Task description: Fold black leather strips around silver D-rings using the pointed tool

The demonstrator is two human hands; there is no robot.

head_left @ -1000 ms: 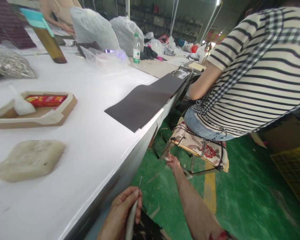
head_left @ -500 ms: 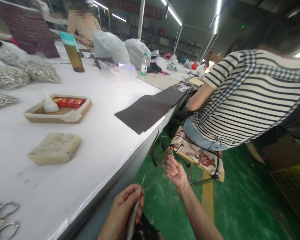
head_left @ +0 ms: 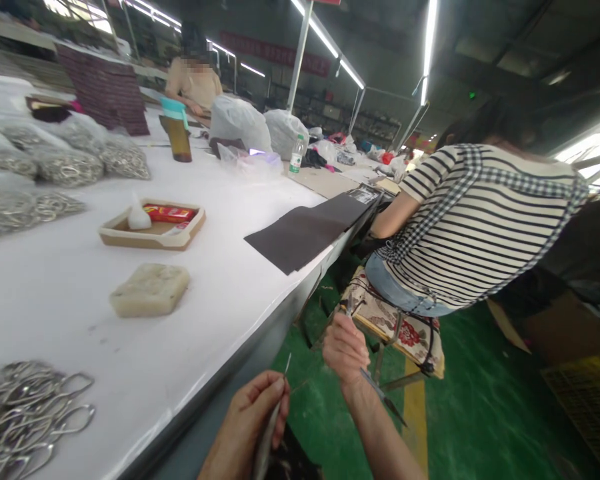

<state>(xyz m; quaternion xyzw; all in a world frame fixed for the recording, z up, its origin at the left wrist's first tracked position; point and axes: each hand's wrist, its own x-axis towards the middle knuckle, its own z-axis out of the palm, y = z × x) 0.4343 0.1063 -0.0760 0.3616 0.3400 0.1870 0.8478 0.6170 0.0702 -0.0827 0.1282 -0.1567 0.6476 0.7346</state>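
Observation:
My left hand [head_left: 253, 417] is at the bottom centre, below the table edge, fingers pinched on a thin pale strip [head_left: 264, 448] with a needle-like tip [head_left: 287, 365] sticking up. My right hand [head_left: 347, 348] is raised just to its right, fingers closed around a slim dark tool [head_left: 380, 395] whose point runs down past my wrist. A fine thread seems to run between the two hands. Both hang over the green floor [head_left: 480, 400], beside the white table [head_left: 220, 293].
On the table lie a heap of metal rings [head_left: 25, 413], a pale sponge block [head_left: 150, 290], a tray [head_left: 153, 230] with a red packet, dark leather sheets [head_left: 305, 230], and bags of metal parts [head_left: 70, 163]. A person in a striped shirt [head_left: 480, 220] sits on a stool to the right.
The view has tilted up and back, bringing the metal rings into sight. My right hand has risen and drawn closer to my left hand, which keeps its pinch.

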